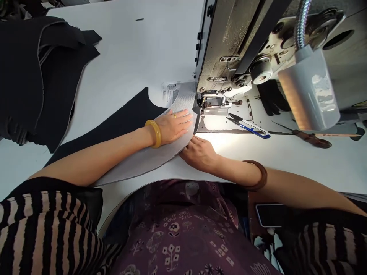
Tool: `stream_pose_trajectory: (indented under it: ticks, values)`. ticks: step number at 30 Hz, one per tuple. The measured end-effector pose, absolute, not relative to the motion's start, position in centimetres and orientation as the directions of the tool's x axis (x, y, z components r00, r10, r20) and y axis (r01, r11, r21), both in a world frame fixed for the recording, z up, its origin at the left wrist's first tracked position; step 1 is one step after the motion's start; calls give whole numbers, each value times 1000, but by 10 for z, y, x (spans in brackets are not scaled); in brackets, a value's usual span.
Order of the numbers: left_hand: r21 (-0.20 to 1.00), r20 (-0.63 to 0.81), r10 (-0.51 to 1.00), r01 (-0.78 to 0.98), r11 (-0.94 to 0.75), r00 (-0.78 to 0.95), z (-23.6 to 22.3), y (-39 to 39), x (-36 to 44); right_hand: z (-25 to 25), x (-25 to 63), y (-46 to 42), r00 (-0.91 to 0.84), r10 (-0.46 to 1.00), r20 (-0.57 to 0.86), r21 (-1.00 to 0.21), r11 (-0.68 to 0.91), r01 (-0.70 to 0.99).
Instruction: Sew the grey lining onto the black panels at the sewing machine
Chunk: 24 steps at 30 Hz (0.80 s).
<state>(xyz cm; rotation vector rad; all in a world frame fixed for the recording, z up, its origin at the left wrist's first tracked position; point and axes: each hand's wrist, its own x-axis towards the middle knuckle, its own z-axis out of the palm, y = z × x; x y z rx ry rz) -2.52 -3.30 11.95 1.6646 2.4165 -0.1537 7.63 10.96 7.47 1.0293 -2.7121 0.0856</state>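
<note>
My left hand [174,125] lies flat, fingers together, on a grey mesh fabric piece [149,158] that runs under the presser foot [207,103] of a sewing machine [243,42]. A yellow bangle sits on that wrist. My right hand [197,152] pinches the fabric's near edge just in front of the needle area. A brown bangle is on the right wrist. A black fabric piece [120,120] lies under and to the left of the grey one.
Blue-handled thread snips [249,126] and dark scissors [309,136] lie on the machine bed to the right. A pile of black fabric [37,76] covers the table's far left. A lamp [309,89] hangs at the right. A phone [269,214] rests near my lap.
</note>
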Motion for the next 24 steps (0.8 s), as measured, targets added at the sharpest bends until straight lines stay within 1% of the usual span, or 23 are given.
stream_pose_trajectory:
  ticks: [2, 5, 8, 11, 14, 18, 24]
  values:
    - [24, -248, 901, 927, 373, -356, 120, -25, -22, 73, 80, 114, -696, -685, 215, 45, 719, -693]
    - [33, -239, 881, 903, 428, -409, 116, -17, -19, 70, 83, 120, -681, -715, 158, 14, 691, -722]
    - [59, -179, 877, 885, 462, -446, 110, -15, -20, 70, 85, 120, -702, -694, 160, -18, 709, -705]
    - [78, -88, 891, 888, 453, -446, 104, -17, -24, 73, 85, 117, -716, -679, 162, -29, 722, -691]
    - [85, -24, 905, 901, 425, -425, 100, -19, -29, 77, 85, 117, -722, -682, 116, -38, 724, -689]
    - [83, -7, 903, 900, 428, -429, 97, -18, -34, 82, 84, 117, -723, -689, 50, -38, 722, -691]
    - [76, 14, 890, 888, 453, -456, 97, -16, -35, 81, 84, 115, -721, -692, 47, -44, 719, -693]
